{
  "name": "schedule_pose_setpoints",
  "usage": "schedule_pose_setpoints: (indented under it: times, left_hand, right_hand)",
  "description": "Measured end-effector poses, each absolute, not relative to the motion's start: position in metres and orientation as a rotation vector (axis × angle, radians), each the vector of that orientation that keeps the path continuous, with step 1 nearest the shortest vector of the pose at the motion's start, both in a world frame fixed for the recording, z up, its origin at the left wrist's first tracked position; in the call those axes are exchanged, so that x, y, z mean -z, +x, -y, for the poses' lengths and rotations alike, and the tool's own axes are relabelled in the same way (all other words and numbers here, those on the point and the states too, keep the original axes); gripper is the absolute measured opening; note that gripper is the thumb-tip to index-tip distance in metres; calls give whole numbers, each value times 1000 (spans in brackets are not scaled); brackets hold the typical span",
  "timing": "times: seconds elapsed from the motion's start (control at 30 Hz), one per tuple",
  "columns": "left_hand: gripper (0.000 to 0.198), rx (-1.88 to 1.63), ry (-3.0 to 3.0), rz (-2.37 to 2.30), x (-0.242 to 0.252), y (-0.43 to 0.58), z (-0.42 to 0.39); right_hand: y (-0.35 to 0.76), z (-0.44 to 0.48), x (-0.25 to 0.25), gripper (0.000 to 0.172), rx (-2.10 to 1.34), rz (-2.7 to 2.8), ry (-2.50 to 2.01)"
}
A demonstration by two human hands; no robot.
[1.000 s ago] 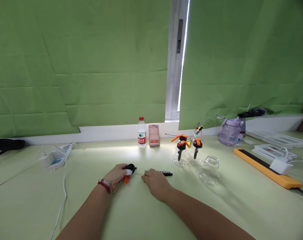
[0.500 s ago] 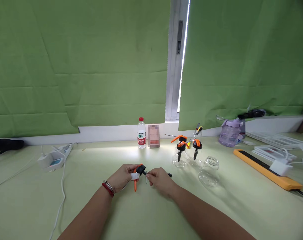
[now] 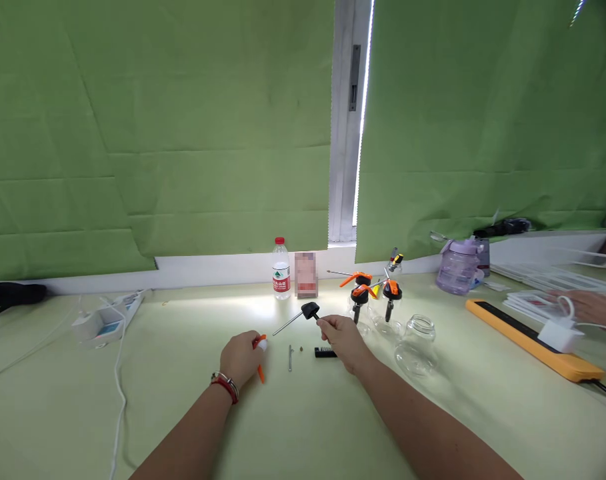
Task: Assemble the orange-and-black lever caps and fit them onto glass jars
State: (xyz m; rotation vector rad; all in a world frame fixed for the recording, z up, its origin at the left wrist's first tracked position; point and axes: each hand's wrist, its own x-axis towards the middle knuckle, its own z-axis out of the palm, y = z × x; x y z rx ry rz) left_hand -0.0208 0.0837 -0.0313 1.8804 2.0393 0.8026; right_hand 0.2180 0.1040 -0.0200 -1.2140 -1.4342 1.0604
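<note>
The right hand (image 3: 341,337) pinches a black nozzle (image 3: 310,311) with a thin tube, lifted above the table (image 3: 133,400). The left hand (image 3: 243,357), near left, closes on an orange trigger piece (image 3: 260,357). Between them lie a small pin (image 3: 290,358) and a black spring (image 3: 325,352).

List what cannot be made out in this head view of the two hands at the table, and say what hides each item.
- Orange and white part: mostly covered by the left hand; shape unclear.
- Black spray head: its lower end sits inside the right hand.
- Small brown speck beside the metal pin: too small to identify.
- Card by the water bottle: blurred.
</note>
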Motion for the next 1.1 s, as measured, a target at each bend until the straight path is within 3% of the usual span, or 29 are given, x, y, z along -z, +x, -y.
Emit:
schedule_pose_setpoints:
  times: [0.23, 0.43, 0.63, 0.73, 0.87, 1.0, 1.1]
  left_hand:
    - [21, -739, 1952, -2151, 38, -14, -86]
    - [41, -940, 1960, -2110, 17, -13, -74]
    - [64, -999, 2282, -1522, -7, 4, -54]
    - [57, -957, 2321, -1378, -12, 9, -51]
    - [31, -1013, 2266, -1640, -15, -2, -59]
    - [29, -903, 1956, -2308, -12, -35, -73]
    - [30, -766, 1701, -2497, -3, -62, -83]
  right_hand:
    - [212, -99, 22, 31, -1037, 1464, -1211]
    - [209, -92, 18, 28, -1061, 1487, -1216]
    - [198, -69, 7, 27, -1126, 1702, -1083]
    - [193, -61, 3, 32, -1090, 1864, -986]
    - [192, -43, -21, 35, -857, 1886, -1014]
    - [198, 2, -56, 32, -734, 1941, -891]
    - [209, 47, -57, 35, -649, 2163, -761]
